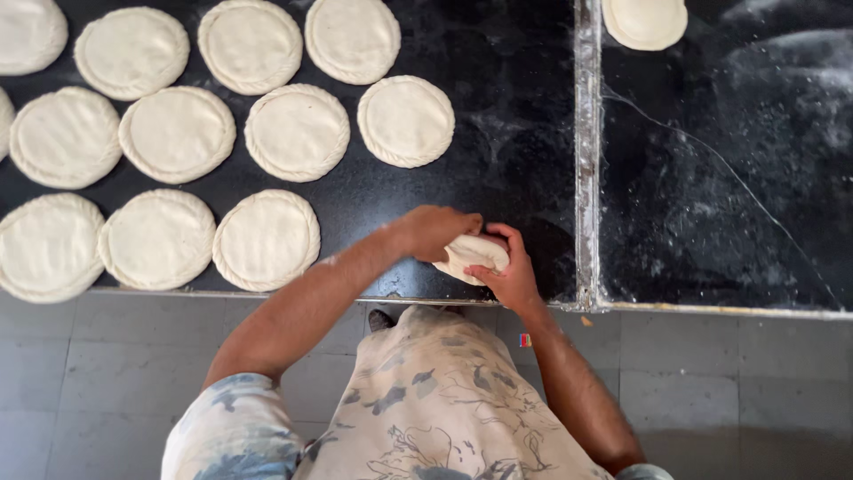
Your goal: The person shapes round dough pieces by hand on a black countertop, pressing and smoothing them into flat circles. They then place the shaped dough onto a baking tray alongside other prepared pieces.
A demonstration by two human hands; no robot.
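A pale dough round [474, 256] is held just above the near edge of the black counter [498, 116]. My left hand [434, 230] grips its left side from above. My right hand [506, 269] pinches its right edge with thumb and fingers. The dough is partly hidden by both hands. Both forearms reach forward from my patterned apron.
Several finished dough discs with crimped rims lie in rows on the counter's left part, the nearest one [267, 239] left of my hands. A metal seam [586, 151] splits the counter; one more disc [645, 21] lies beyond it. Grey floor tiles [729, 373] lie below.
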